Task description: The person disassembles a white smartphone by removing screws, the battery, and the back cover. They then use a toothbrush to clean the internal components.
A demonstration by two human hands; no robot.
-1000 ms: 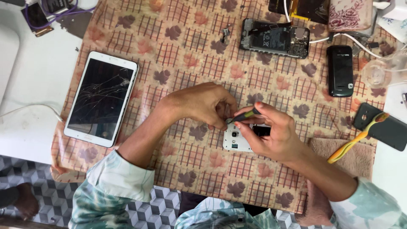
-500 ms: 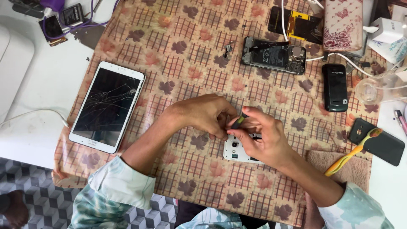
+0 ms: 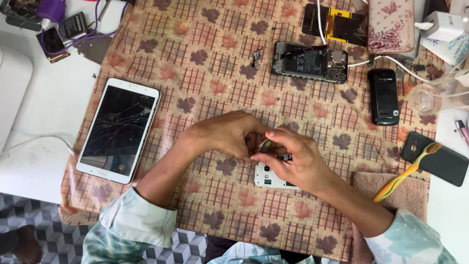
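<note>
A white phone [image 3: 268,177] lies face down on the patterned cloth [image 3: 205,88], mostly covered by my hands. My left hand [image 3: 229,135] curls over the phone's top edge, fingers closed against it. My right hand [image 3: 295,157] pinches a small dark-handled tool [image 3: 266,145] with a green tip, its point down on the phone near my left fingertips. The tool's tip and the spot it touches are hidden by my fingers.
A white tablet with a cracked screen [image 3: 118,129] lies to the left. An opened phone frame [image 3: 309,61], a black phone [image 3: 383,96], a black back cover [image 3: 436,157] and a yellow toothbrush [image 3: 406,171] on a brown towel lie around. Cables and small batteries sit at the top left.
My hands stay together over the white phone. The right hand's fingers have shifted slightly on the tool. The view has drifted, so everything sits a little lower and to the right.
</note>
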